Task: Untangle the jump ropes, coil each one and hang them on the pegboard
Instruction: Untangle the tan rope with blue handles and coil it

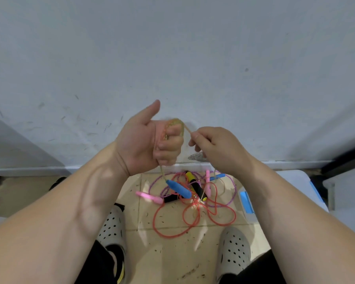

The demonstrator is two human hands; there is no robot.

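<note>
Here, both hands are raised above a heap of tangled jump ropes (193, 193) on the beige tiled floor (172, 259). The left hand (139, 144) is the anchor: its fingers curl round a few loops of a thin, translucent golden plastic rope (175, 121), with the thumb sticking up free. Just to the right of the left hand, the right hand (215, 148) pinches the same rope between thumb and forefinger, and a short stretch runs taut across between the two.

Directly below the left hand the rope drops almost straight to its blue foam handle (178, 188), which hangs or rests over the heap; I cannot tell which. Lower and further right lies a second blue handle (217, 177), probably the rope's other end. A faint golden strand seems to run down into the heap there.

So the uncoiled length lies below and right of the left hand, nearer the right hand, which looks best placed to feed it up. The strand threads among orange-red cord and a pink handle (150, 197), so it may snag.
</note>
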